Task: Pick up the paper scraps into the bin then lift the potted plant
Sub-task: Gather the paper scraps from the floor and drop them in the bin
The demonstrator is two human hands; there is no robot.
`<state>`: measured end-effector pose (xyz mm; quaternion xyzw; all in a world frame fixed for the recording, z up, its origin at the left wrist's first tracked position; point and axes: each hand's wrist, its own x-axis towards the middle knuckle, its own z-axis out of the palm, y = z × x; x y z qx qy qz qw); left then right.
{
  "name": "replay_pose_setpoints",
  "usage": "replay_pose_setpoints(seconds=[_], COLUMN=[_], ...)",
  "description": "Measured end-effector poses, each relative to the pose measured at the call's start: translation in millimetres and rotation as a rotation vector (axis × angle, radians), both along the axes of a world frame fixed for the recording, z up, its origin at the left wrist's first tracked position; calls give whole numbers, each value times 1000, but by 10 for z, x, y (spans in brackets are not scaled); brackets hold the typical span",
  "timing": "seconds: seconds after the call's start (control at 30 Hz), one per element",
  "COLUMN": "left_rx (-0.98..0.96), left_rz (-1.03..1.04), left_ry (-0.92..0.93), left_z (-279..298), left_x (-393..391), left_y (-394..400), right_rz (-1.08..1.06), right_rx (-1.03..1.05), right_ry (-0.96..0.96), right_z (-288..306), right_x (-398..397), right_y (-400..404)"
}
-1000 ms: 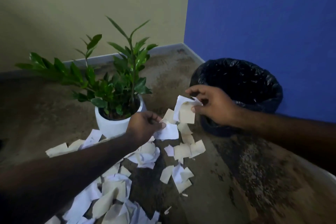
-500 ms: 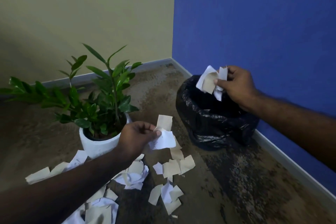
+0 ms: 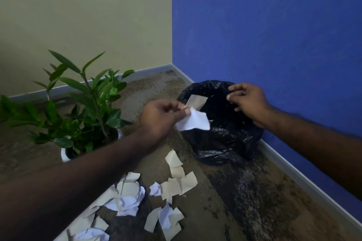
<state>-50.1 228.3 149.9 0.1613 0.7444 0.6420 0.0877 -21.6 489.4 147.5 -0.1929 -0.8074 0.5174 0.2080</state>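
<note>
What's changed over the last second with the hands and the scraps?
The right hand carried its scraps over the bin and now holds none, fingers loosely curled above the opening. The left hand moved its pinched scraps to the bin's rim. The potted plant and floor scraps look unmoved.

My left hand (image 3: 162, 117) w/ two scraps (image 3: 193, 121) is at the bin's (image 3: 225, 137) near-left rim; mouth open below, my right hand (image 3: 248, 101) over its far-right side. Bin sits in the floor corner, blue wall (image 3: 264, 35) just behind, so no way round on the right. Plant (image 3: 86, 107) crowds my left forearm, leaves touching or nearly. Loose scraps (image 3: 176, 184) litter the floor (image 3: 254, 191) at its near edge; right of them bare floor to the skirting.
</note>
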Motion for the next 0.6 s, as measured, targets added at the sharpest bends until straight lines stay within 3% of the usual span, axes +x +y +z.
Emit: replay_pose_setpoints(seconds=[0.17,0.4,0.6], left_rx=[127,106,8], left_rz=[59,37,-6], left_ry=[-191,-318,-199], left_z=[154,151,25], left_x=[-82,-148,-141], left_y=[563,914,780], right_rz=[-68,-85,-91], right_rx=[-66,-136,-105], right_ry=[20,-3,8], right_z=[13,-71,-89], right_x=[-53,-53,-106], right_y=[6,37,-12])
